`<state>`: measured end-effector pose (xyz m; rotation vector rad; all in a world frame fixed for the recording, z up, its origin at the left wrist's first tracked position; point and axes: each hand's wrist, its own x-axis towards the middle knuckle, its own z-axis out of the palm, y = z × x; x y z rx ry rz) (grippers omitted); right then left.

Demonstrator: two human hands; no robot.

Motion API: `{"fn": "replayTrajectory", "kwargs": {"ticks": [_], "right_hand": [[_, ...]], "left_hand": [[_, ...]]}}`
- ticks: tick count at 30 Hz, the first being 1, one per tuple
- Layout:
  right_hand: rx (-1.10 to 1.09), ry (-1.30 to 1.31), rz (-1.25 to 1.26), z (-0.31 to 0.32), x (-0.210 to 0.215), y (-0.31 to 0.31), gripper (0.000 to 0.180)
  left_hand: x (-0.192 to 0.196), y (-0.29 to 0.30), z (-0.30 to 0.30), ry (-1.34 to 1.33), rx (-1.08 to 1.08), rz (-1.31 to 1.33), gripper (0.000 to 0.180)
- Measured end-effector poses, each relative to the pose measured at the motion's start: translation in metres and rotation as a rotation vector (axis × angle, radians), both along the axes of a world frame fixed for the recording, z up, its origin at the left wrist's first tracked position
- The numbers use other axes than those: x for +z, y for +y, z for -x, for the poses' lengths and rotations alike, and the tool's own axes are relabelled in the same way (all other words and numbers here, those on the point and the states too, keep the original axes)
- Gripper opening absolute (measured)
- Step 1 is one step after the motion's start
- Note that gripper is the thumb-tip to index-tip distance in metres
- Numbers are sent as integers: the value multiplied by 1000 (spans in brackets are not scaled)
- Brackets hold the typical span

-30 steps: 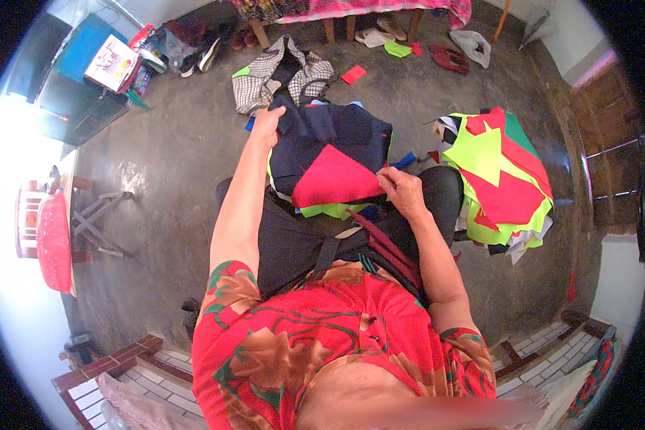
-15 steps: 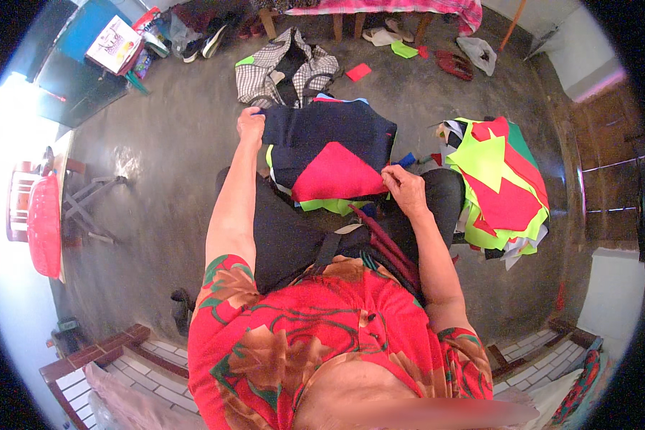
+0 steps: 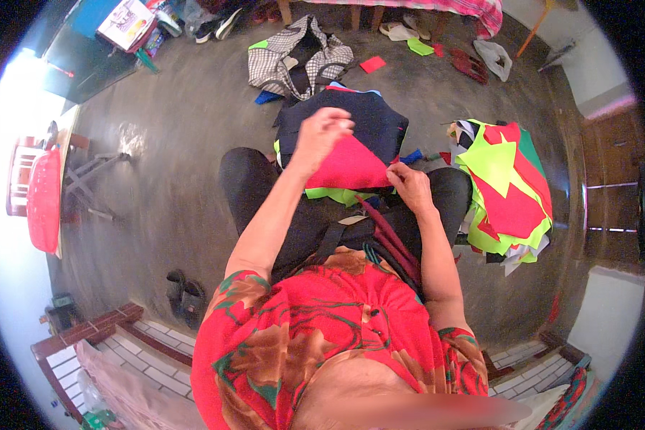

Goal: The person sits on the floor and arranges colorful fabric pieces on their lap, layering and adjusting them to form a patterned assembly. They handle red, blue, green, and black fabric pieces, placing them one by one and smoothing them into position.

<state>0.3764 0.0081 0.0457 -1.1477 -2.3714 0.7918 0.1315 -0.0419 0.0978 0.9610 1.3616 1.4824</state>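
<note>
On my lap lies a pile of cut cloth, with dark navy cloth (image 3: 369, 118) across its far part. A red cloth piece (image 3: 347, 166) sits at its near side, with lime-green cloth (image 3: 337, 194) peeking out below. Above the navy and red pieces hovers my left hand (image 3: 322, 136), its fingers bent and a little apart, no cloth visible in them. My right hand (image 3: 411, 188) pinches the right corner of the red piece between thumb and fingertips.
To the right is a heap of red, lime and green scraps (image 3: 505, 179). A checked bag (image 3: 330, 61) lies ahead, near a blue scrap (image 3: 268, 97) and a small red piece (image 3: 373, 64). A red plastic tub (image 3: 43, 204) stands far left.
My left hand has left the navy cloth's far left edge and moved right, over the pile. A blue scrap now shows beside the checked bag. My right hand stays at the red corner.
</note>
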Motion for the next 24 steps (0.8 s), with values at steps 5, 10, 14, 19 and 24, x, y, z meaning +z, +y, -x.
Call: {"fn": "replayTrajectory", "kwargs": {"ticks": [5,10,14,19,24], "right_hand": [[-160,500,258,-8,-49,7,23],[89,-159,110,-4,-1,1,18],[104,-195,123,-2,-3,2,19],[113,-186,117,-3,-3,-1,19],[116,-191,134,-2,1,-2,20]], "left_hand": [[102,-17,-82,-144,-670,-318,20],[186,-55,-152,-444,-1279,-932,22],[208,-100,-221,-725,-1242,-1295,21],[201,-129,-261,-684,-1243,-1413,21],[187,-132,-266,-598,-1267,-1414,21]]}}
